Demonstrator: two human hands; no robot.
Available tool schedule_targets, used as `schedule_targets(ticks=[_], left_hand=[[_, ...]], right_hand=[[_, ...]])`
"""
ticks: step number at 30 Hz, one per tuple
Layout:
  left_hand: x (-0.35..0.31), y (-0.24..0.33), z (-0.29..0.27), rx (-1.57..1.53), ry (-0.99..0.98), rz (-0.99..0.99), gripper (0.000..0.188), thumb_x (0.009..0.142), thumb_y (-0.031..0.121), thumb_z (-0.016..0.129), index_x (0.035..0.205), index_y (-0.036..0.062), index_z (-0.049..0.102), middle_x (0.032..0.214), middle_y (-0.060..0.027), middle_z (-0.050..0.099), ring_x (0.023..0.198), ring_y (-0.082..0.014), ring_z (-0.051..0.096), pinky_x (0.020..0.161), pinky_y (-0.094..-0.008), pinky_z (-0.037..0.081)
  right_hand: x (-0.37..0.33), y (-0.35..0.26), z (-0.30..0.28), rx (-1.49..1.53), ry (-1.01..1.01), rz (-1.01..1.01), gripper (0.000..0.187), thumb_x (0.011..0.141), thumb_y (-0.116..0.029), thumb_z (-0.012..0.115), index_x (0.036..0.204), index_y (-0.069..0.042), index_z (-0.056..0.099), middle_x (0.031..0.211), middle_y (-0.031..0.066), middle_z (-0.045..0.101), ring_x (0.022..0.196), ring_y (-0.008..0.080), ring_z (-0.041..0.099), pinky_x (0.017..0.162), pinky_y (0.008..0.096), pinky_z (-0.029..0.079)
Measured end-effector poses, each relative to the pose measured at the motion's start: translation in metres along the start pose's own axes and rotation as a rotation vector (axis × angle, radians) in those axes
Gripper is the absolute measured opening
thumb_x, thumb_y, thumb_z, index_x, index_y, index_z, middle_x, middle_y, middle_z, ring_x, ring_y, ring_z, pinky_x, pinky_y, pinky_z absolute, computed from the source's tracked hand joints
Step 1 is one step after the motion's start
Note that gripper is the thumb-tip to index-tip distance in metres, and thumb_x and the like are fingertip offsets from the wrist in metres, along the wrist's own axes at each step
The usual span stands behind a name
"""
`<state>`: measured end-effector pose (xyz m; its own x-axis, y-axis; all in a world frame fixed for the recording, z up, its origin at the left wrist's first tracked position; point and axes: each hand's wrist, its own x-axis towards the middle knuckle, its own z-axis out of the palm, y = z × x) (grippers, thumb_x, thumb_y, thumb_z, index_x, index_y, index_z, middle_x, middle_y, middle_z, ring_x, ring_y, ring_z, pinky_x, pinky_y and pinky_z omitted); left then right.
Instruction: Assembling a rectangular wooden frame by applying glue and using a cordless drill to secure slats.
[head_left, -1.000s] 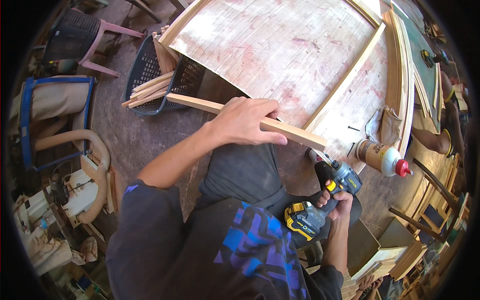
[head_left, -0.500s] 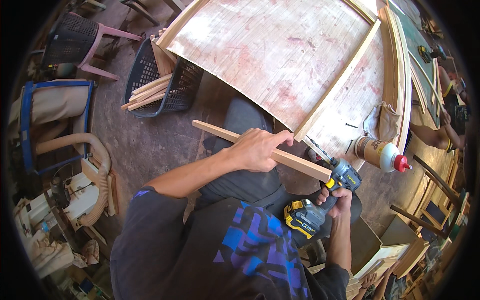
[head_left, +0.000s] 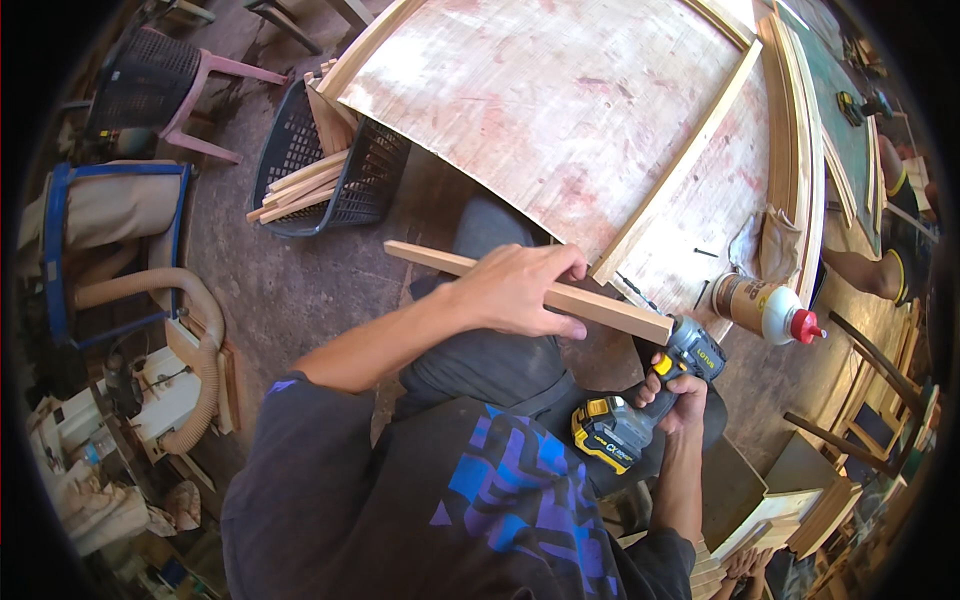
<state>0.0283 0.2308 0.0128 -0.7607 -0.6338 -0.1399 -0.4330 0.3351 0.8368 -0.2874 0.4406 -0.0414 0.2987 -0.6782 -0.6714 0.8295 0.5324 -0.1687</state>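
Observation:
Across my lap lies a light wooden strip [head_left: 610, 311], slanting from upper left to lower right. My left hand [head_left: 515, 288] is over its middle, index finger along the far side and thumb on the near side; its other fingers are hidden. My right hand [head_left: 677, 402] grips the handle of a cordless drill [head_left: 694, 352], dark grey and yellow with a battery [head_left: 607, 436] at its base. A dark drill bit [head_left: 637, 291] points up and left, toward the worktable's corner. The strip's right end meets or overlaps the drill's front; I cannot tell if they touch.
Ahead is a stained worktable [head_left: 540, 120] with a wooden batten [head_left: 680, 160] across it. A glue bottle with red cap [head_left: 775, 308] lies at its right edge, near a cloth [head_left: 778, 245]. Left stands a black basket [head_left: 375, 175] of wood strips. Another person's arm [head_left: 865, 275] is far right.
My left thumb has spread out from the strip's near side. The strip's right end and the drill have shifted slightly right. My right hand keeps its grip on the drill.

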Motion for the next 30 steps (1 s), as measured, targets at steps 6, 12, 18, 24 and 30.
schedule_targets(ticks=[6, 12, 18, 24, 30], left_hand=[[0.002, -0.004, -0.073, 0.409, 0.058, 0.124, 0.052, 0.091, 0.060, 0.060, 0.093, 0.0077, 0.060, 0.082, -0.0097, 0.059, 0.069, -0.0300, 0.063, 0.060, -0.0410, 0.050], [0.021, -0.033, -0.108, 0.800, 0.087, 0.405, 0.030, 0.089, 0.044, 0.066, 0.093, 0.0140, 0.062, 0.080, -0.0038, 0.055, 0.075, -0.0218, 0.060, 0.067, -0.0352, 0.049], [0.038, -0.066, -0.094, 0.863, 0.001, 0.405, 0.029, 0.089, 0.041, 0.066, 0.099, 0.0142, 0.063, 0.085, -0.0037, 0.054, 0.081, -0.0210, 0.059, 0.072, -0.0336, 0.049], [0.044, -0.071, -0.087, 0.938, -0.034, 0.409, 0.030, 0.089, 0.042, 0.066, 0.101, 0.0141, 0.064, 0.087, -0.0028, 0.056, 0.086, -0.0198, 0.059, 0.079, -0.0339, 0.049], [0.047, -0.070, -0.084, 0.917, -0.050, 0.399, 0.032, 0.090, 0.043, 0.065, 0.103, 0.0137, 0.064, 0.088, -0.0024, 0.057, 0.086, -0.0195, 0.059, 0.083, -0.0350, 0.047]], right_hand=[[-0.002, -0.004, -0.002, 0.048, -0.022, 0.052, 0.054, 0.068, -0.011, 0.062, 0.121, -0.002, 0.057, 0.080, 0.0162, 0.062, 0.070, 0.0311, 0.060, 0.071, 0.0464, 0.051], [-0.002, -0.006, -0.002, 0.023, 0.034, 0.058, 0.056, 0.066, -0.013, 0.063, 0.120, -0.004, 0.055, 0.076, 0.0151, 0.061, 0.064, 0.0290, 0.059, 0.065, 0.0446, 0.051], [-0.001, -0.007, -0.006, 0.072, 0.029, 0.071, 0.055, 0.066, -0.012, 0.062, 0.120, 0.001, 0.056, 0.075, 0.0175, 0.062, 0.063, 0.0322, 0.062, 0.064, 0.0462, 0.054], [0.000, -0.005, -0.009, 0.053, 0.015, 0.042, 0.054, 0.067, -0.012, 0.062, 0.119, 0.002, 0.057, 0.075, 0.0171, 0.062, 0.064, 0.0309, 0.063, 0.063, 0.0449, 0.054], [0.001, -0.005, -0.007, 0.078, -0.017, 0.046, 0.054, 0.067, -0.011, 0.062, 0.120, 0.001, 0.056, 0.076, 0.0172, 0.062, 0.064, 0.0310, 0.063, 0.064, 0.0448, 0.054]])
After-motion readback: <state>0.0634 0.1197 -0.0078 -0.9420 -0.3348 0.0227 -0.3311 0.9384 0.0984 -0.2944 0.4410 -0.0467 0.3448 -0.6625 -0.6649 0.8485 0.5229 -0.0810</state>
